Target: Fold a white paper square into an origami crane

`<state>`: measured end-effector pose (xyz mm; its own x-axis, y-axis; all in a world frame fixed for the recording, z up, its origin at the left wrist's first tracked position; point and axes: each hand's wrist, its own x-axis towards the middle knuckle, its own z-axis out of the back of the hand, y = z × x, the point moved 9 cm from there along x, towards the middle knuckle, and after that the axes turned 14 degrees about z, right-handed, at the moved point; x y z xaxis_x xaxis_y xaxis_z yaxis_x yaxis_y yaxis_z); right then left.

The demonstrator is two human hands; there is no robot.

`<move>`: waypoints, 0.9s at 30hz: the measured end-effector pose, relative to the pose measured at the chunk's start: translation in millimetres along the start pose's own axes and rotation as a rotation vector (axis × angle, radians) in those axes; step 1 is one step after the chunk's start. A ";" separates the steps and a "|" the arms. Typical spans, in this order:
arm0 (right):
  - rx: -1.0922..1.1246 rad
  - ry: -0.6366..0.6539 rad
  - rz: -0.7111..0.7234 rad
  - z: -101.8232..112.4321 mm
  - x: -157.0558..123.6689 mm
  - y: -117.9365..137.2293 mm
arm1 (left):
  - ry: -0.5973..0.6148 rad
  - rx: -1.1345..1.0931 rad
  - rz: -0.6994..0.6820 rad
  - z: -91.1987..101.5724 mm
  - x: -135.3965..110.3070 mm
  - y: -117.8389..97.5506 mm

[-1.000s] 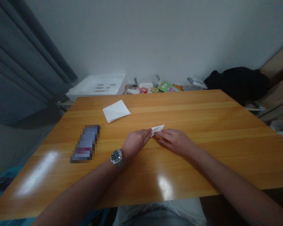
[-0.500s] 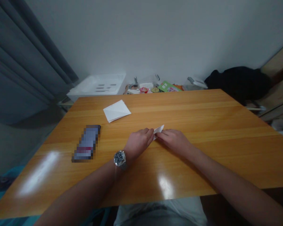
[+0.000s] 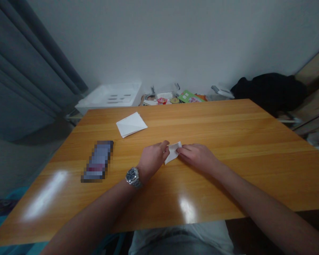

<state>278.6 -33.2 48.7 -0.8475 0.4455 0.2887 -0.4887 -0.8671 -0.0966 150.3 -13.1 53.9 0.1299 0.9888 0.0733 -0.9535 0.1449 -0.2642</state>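
Note:
A small piece of white paper (image 3: 172, 152), curved and partly folded, is stretched between my two hands just above or on the wooden table (image 3: 218, 131). My left hand (image 3: 153, 158), with a metal watch (image 3: 133, 176) on its wrist, pinches the paper's left edge between thumb and fingers. At the right edge, my right hand (image 3: 197, 156) grips the paper with its fingertips. Part of each paper edge is hidden behind the fingers.
Several white sheets (image 3: 131, 124) lie in a stack toward the back left. A phone (image 3: 98, 161), blurred out, rests to my left. Behind the table stand a white plastic tray (image 3: 108, 94), a green booklet (image 3: 188, 96) and a black cloth heap (image 3: 268, 92).
My hands have moved slightly apart, the left one shifting left. The paper between them has opened out, showing a wider white face. The stack and phone have stayed put.

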 end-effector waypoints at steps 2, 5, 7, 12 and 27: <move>-0.004 -0.022 0.011 2.5 0.8 1.4 | -0.020 -0.026 0.000 2.5 0.2 0.4; 0.010 -0.042 0.041 4.1 2.8 5.9 | -0.017 -0.076 -0.025 2.7 -1.1 -2.3; 0.020 -0.042 0.058 3.7 3.9 8.8 | 0.009 -0.107 -0.041 -0.1 -2.4 -4.4; 0.019 -0.012 0.063 1.1 2.0 6.7 | 0.066 -0.167 -0.038 -6.9 -3.3 -1.9; 0.122 -0.066 0.060 2.2 -0.6 6.1 | 0.129 -0.598 -0.062 -14.0 1.5 4.5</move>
<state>276.6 -39.3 50.1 -0.8571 0.3797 0.3481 -0.4051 -0.9143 -0.0003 150.0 -10.5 39.3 0.2476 0.9689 -0.0013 -0.6302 0.1600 -0.7598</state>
